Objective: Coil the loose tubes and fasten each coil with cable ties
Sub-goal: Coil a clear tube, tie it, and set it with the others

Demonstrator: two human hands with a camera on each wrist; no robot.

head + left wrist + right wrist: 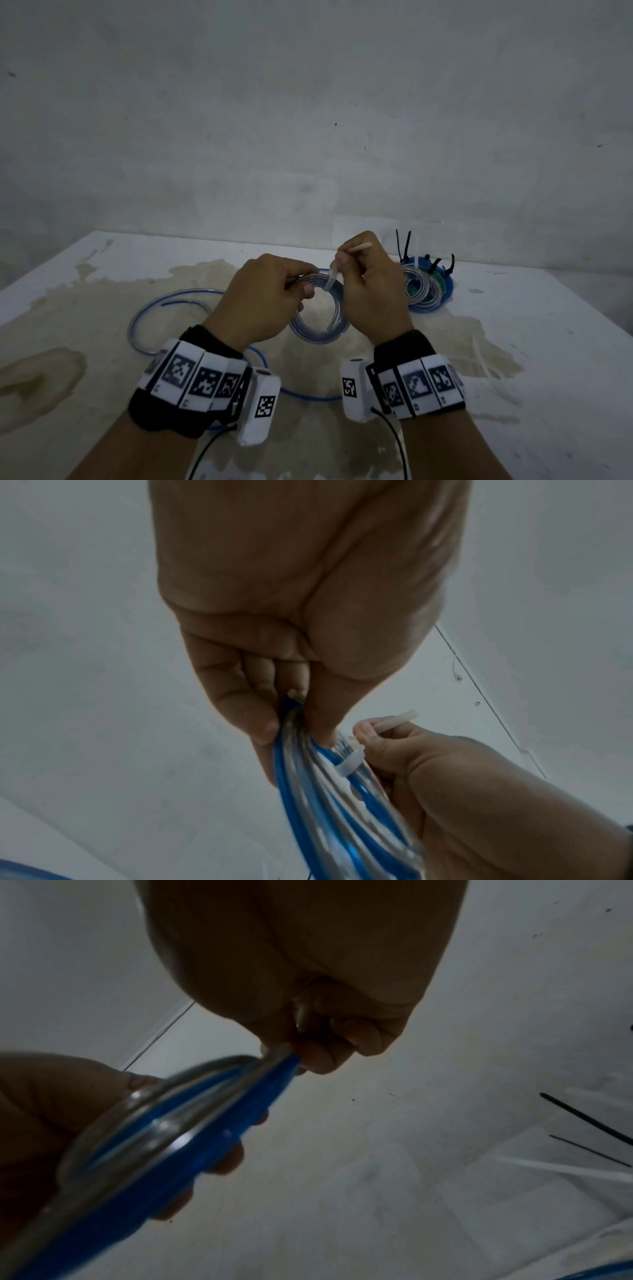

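Observation:
A coil of clear and blue tube (pixel 320 320) hangs above the table between both hands. My left hand (pixel 270 298) pinches the coil's top strands (pixel 294 739) between thumb and fingers. A white cable tie (pixel 349 762) is wrapped round the bundle just beside that pinch. My right hand (pixel 366 277) grips the tie's free tail (pixel 359 247), which sticks out up and to the right. In the right wrist view the coil (pixel 164 1137) runs from my right fingers (pixel 318 1053) down to the lower left.
Loose blue tube (pixel 164 308) curls on the stained white table (pixel 513 308) at the left and under my wrists. A stack of tied coils (pixel 428 287) with black tie tails stands at the back right. White ties (pixel 493 373) lie at the right. A grey wall rises behind.

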